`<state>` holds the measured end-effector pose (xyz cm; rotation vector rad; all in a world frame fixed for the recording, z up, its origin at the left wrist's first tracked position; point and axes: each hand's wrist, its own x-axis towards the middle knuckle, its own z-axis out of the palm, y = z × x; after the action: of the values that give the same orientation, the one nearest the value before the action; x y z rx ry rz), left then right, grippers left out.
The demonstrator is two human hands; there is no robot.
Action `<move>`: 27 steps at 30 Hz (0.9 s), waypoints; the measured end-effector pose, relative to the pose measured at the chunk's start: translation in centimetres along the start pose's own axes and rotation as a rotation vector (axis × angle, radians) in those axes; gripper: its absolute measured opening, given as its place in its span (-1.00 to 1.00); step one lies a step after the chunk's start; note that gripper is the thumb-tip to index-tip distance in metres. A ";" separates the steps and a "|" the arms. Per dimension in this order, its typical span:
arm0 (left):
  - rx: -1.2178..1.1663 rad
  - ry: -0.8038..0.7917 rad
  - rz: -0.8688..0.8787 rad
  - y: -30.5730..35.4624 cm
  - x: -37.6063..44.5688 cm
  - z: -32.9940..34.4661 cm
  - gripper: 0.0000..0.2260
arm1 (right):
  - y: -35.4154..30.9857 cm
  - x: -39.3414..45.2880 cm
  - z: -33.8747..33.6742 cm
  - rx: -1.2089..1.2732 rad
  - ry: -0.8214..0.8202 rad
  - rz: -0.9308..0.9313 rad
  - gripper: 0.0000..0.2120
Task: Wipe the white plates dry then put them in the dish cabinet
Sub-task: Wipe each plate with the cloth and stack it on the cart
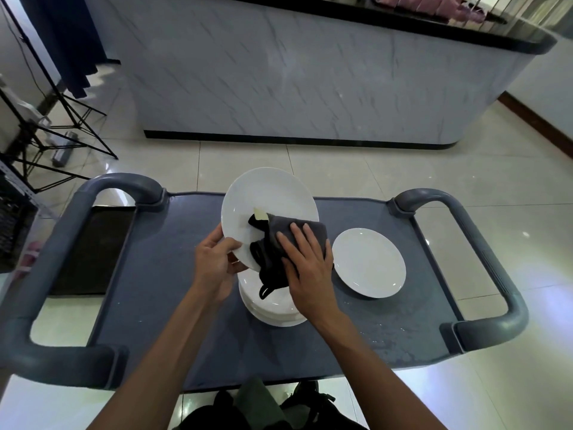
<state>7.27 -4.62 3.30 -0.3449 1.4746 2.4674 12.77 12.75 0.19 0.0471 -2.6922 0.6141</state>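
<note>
Head view, frame centre: the left hand (217, 262) grips the near-left rim of a round white ceramic plate (263, 200), tilted with its face toward the wearer and its far edge raised. The right hand (307, 262) presses a dark grey cloth (279, 243) flat on it. Wiping is in hand. Next, likely set it by the lone white plate (369, 266), right of the stack of white plates (273, 308) on the grey plastic cart (155, 305).

Grey cart (173, 305) with looped handles at both ends, standing on glossy tiled floor (387, 169). Marble-patterned counter (294, 82) beyond, dark top. Black tripod (62, 119) at left; dark mat (90, 249) beneath the left handle.
</note>
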 end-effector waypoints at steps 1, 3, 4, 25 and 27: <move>0.003 0.004 -0.002 0.1 0.0 0.1 -0.62 | 0.3 0.3 -0.3 -0.007 -0.001 0.016 -0.54; 0.014 0.006 -0.009 0.3 0.0 0.2 -0.62 | 1.0 1.2 -0.8 -0.003 -0.018 0.052 -0.54; 0.022 0.000 -0.013 0.4 0.0 0.2 -0.63 | 1.3 1.6 -1.1 -0.002 -0.025 0.062 -0.54; 0.160 -0.144 -0.032 -0.7 -1.4 0.5 -0.52 | 0.3 6.0 -1.0 0.004 -0.127 -0.006 -0.52; 0.151 -0.129 -0.022 -0.6 -1.4 0.5 -0.52 | -0.3 5.5 -0.9 0.022 -0.136 -0.024 -0.52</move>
<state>8.74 -4.05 3.47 -0.1686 1.5815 2.2965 8.07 13.09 3.09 0.1310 -2.8112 0.6553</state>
